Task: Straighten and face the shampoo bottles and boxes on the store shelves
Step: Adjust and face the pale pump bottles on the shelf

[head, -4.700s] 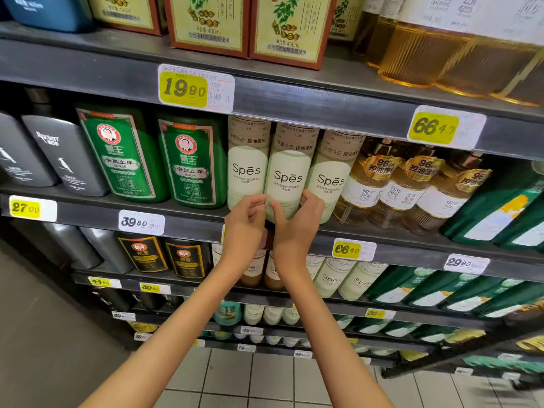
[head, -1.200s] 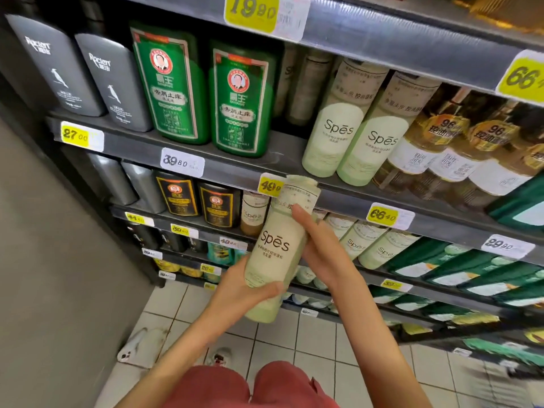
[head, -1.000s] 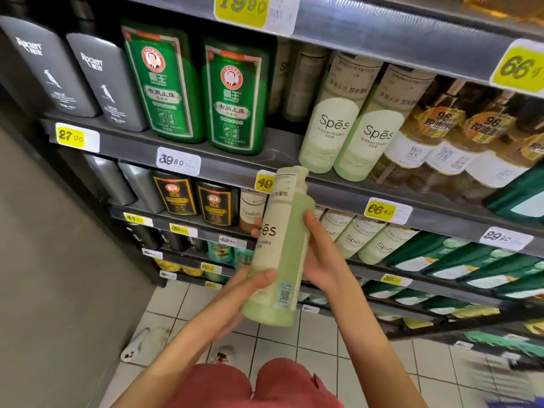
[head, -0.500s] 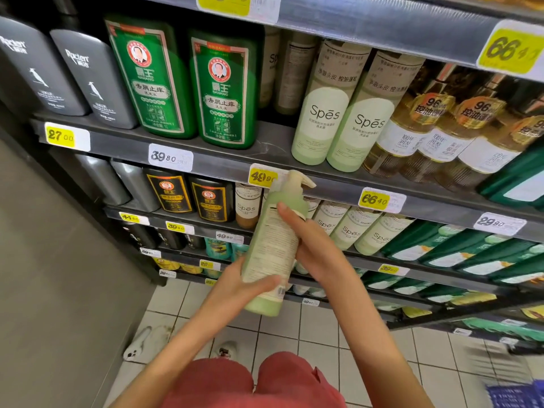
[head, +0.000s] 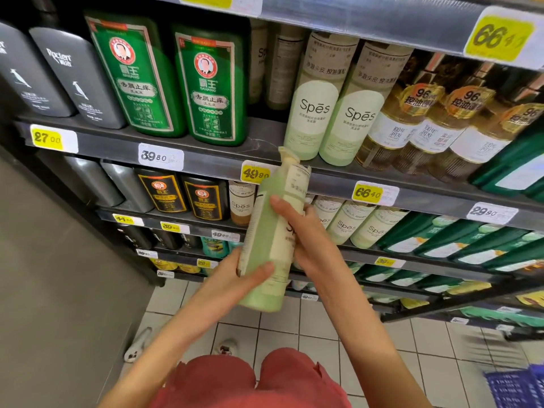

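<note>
I hold a pale green Spes shampoo bottle (head: pixel 272 245) in front of the shelves, off the shelf and tilted, pump at the top. My left hand (head: pixel 235 278) grips its lower part with the thumb across the front. My right hand (head: pixel 300 231) grips its middle from the right, fingers wrapped over the label. Its front label faces right, partly hidden by my right hand. Two more Spes bottles (head: pixel 312 104) stand facing front on the shelf (head: pixel 206 159) above, with a gap to their left.
Green Bawang bottles (head: pixel 206 83) and grey Rocien bottles (head: pixel 73 75) stand left of the gap; amber bottles (head: pixel 421 122) stand to the right. Lower shelves hold more Spes bottles (head: pixel 347 225) and green bottles. Tiled floor lies below, a grey wall to the left.
The bottle left its place on the shelf and came down in front of me. Over the last second both hands have kept turning it, and the label has rotated round.
</note>
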